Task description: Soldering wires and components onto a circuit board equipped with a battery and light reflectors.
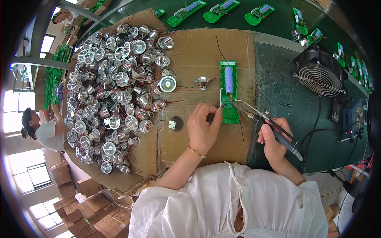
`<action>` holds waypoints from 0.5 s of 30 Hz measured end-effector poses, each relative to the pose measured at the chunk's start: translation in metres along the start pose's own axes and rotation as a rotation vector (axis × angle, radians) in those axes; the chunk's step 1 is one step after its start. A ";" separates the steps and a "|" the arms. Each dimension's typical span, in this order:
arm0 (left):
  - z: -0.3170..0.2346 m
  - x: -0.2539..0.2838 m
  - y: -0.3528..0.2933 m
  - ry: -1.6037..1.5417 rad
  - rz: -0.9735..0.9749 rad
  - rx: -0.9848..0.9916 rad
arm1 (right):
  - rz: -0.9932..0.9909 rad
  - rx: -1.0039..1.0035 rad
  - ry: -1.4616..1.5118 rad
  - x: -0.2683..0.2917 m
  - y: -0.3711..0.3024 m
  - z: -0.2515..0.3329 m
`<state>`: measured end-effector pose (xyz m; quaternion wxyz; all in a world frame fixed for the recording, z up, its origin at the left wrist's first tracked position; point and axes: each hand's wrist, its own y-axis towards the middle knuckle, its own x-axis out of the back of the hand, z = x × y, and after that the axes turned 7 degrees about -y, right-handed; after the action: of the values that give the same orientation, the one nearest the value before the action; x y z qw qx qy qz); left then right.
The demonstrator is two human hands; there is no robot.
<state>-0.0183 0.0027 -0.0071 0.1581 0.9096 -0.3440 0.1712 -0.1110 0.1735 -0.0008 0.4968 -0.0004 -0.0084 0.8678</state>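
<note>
A green plastic torch housing (231, 118) lies on the cardboard in front of me. It holds a blue-purple cylindrical battery (228, 79) and, below that, a small circuit board (227, 103) with thin wires. My left hand (203, 126) is closed in a pinch at the housing's lower left edge; what its fingertips grip is hidden. In my right hand (273, 146) is a soldering iron (282, 139) with a thin bent metal tube alongside. The iron points at the board from the right, and the tube's end is at the board. A silver reflector cup (202, 82) sits left of the battery, wired toward the housing.
A large heap of wired reflectors (115, 95) fills the cardboard at left. A black fan (319, 77) and a blue soldering station (352, 119) with cables stand at right. Several green housings (216, 12) line the far edge. Another person (45, 125) works at far left.
</note>
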 end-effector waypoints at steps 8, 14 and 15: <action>0.003 -0.002 -0.001 0.009 -0.019 -0.046 | 0.016 0.000 -0.007 0.001 -0.001 0.000; 0.002 0.000 -0.001 0.035 -0.009 -0.048 | 0.010 0.039 -0.051 -0.001 -0.002 0.000; -0.004 0.000 -0.001 -0.057 -0.038 -0.003 | 0.016 0.055 -0.060 0.000 -0.002 0.000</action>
<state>-0.0183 0.0043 -0.0038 0.1529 0.9202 -0.3313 0.1416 -0.1095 0.1746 -0.0005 0.4894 0.0393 0.0006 0.8712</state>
